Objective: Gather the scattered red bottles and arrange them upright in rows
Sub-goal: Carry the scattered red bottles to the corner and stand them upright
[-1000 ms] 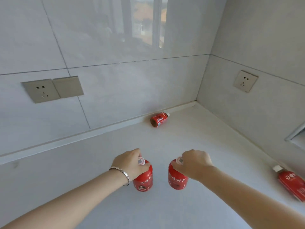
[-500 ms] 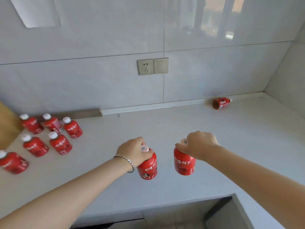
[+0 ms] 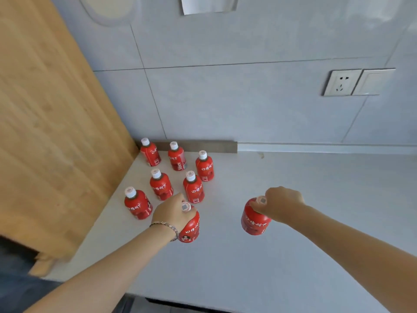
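Several red bottles with white caps stand upright in rows [image 3: 176, 157] in the counter's left corner, by the wooden panel. My left hand [image 3: 172, 212] grips the neck of a red bottle [image 3: 190, 229], held upright just in front of the rows, to the right of the front-row bottle [image 3: 136, 204]. My right hand [image 3: 281, 205] grips the top of another red bottle [image 3: 255, 220], upright, apart from the group on its right. I cannot tell whether either held bottle touches the counter.
A pale counter [image 3: 316, 222] runs right along a grey tiled wall. A wooden panel [image 3: 45, 132] closes the left side. A wall socket and switch [image 3: 358, 82] sit above the counter. The counter's front edge [image 3: 203, 301] lies near the bottom.
The view has swung left from the right corner to the standing rows. Both hands have carried their bottles leftward to the group. The lying bottle by the wall has left the view.
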`<state>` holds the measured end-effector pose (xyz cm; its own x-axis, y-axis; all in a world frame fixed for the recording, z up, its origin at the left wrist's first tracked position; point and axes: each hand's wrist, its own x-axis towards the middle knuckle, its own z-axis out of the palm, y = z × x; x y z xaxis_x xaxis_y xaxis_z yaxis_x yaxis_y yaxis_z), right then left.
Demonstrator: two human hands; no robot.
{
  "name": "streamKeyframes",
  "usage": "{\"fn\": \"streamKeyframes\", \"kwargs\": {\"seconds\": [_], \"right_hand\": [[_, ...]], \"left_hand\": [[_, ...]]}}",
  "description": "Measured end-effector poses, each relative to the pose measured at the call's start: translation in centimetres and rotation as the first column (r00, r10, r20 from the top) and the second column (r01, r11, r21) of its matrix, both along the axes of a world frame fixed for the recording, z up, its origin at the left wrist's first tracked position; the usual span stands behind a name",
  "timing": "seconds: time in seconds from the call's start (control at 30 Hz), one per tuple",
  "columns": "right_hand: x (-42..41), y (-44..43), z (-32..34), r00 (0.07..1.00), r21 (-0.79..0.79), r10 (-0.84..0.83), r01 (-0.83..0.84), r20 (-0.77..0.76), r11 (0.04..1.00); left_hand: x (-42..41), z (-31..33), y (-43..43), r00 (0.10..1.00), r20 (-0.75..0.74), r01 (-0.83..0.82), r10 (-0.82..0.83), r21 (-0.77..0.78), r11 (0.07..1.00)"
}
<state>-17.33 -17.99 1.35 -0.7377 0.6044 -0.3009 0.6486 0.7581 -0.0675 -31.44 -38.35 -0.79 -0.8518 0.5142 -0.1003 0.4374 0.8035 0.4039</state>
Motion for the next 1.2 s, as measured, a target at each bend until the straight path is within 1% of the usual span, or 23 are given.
{"fn": "streamKeyframes", "kwargs": {"seconds": [0.07, 0.13, 0.27, 0.4, 0.43, 0.47, 0.53, 0.63, 0.67, 0.73, 0.83, 0.9, 0.93, 1.0, 1.07, 1.2], "right_hand": [[-3.5, -1.0, -1.1, 0.999, -0.049, -0.050, 0.050, 0.003, 0.998], [-6.5, -1.8, -2.1, 0.996, -0.064, -0.087, 0.087, 0.007, 0.994], [-11.0, -2.7, -3.6, 0.992, -0.041, -0.125, 0.126, 0.021, 0.991], [-14.5, -2.9, -5.1, 0.990, -0.016, -0.131, 0.132, 0.052, 0.991], [-15.4, -2.8, -5.4, 0.989, -0.012, -0.138, 0.139, 0.052, 0.990], [-16.2, -2.6, -5.8, 0.987, -0.012, -0.149, 0.150, 0.051, 0.989], [-17.6, -2.3, -6.3, 0.983, -0.026, -0.178, 0.179, 0.047, 0.984], [-19.2, -1.8, -6.6, 0.973, -0.073, -0.230, 0.231, 0.021, 0.970], [-19.5, -1.6, -6.6, 0.970, -0.088, -0.244, 0.244, 0.014, 0.966], [-19.4, -1.3, -6.4, 0.972, -0.110, -0.236, 0.237, 0.015, 0.965], [-17.3, -0.8, -6.2, 0.988, -0.153, -0.132, 0.143, 0.082, 0.978], [-14.2, -0.1, -6.1, 0.988, -0.166, -0.076, 0.098, 0.132, 0.981], [-12.2, 0.5, -6.0, 0.986, -0.168, -0.079, 0.104, 0.149, 0.980], [-7.6, 2.1, -5.7, 0.977, -0.165, -0.128, 0.157, 0.172, 0.974], [-2.2, 3.9, -5.3, 0.959, -0.179, -0.207, 0.243, 0.195, 0.953], [10.1, 8.0, -4.1, 0.892, -0.183, -0.379, 0.428, 0.247, 0.885]], "left_hand": [[-3.9, -1.2, -1.0, 0.999, 0.025, -0.042, 0.041, 0.017, 0.999], [-7.5, -2.5, -1.4, 0.998, 0.036, -0.056, 0.055, 0.010, 0.998], [-12.5, -4.8, -1.8, 0.995, 0.072, -0.064, 0.064, -0.003, 0.998], [-14.7, -6.3, -2.5, 0.989, 0.116, -0.091, 0.093, -0.015, 0.996], [-14.9, -6.2, -2.7, 0.992, 0.100, -0.071, 0.075, -0.037, 0.997], [-15.0, -6.1, -2.8, 0.997, 0.063, -0.045, 0.051, -0.090, 0.995], [-14.9, -5.6, -3.1, 0.998, -0.060, 0.010, -0.021, -0.170, 0.985], [-14.5, -5.1, -3.2, 0.963, -0.175, 0.178, -0.206, -0.164, 0.970], [-14.3, -5.0, -3.0, 0.953, -0.180, 0.219, -0.243, -0.145, 0.965], [-13.4, -4.4, -2.1, 0.950, -0.111, 0.282, -0.291, -0.092, 0.955], [-11.4, -4.1, 0.6, 0.928, 0.039, 0.373, -0.371, -0.051, 0.927], [-9.8, -4.2, 3.5, 0.896, 0.198, 0.421, -0.397, -0.097, 0.902], [-8.7, -4.2, 5.2, 0.867, 0.269, 0.465, -0.420, -0.130, 0.876], [-6.4, -4.1, 9.0, 0.790, 0.354, 0.582, -0.500, -0.180, 0.793], [-3.5, -3.7, 13.0, 0.730, 0.373, 0.666, -0.572, -0.202, 0.718], [4.2, -2.8, 21.0, 0.666, 0.337, 0.741, -0.666, -0.196, 0.642]]}}
